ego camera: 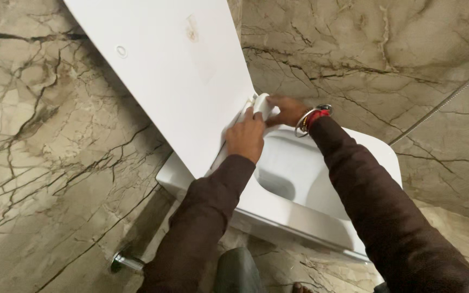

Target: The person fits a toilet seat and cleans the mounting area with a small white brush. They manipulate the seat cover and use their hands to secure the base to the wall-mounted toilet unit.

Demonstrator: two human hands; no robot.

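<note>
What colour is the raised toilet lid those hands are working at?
White, with a faint brownish stain near its top: the toilet lid, seen clearly in the head view.

Both hands [264,122] at raised toilet lid [175,70] hinge.

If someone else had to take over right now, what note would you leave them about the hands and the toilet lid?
Left hand: pressed on the hinge end of the raised white lid; grip unclear.
Right hand: at the white hinge piece behind the bowl; fingers hidden, bangles on the wrist.
Done: lid stands up, tilted against the marble wall.
Left: whether the hinge is seated on the bowl cannot be seen; check it before letting go.
</note>
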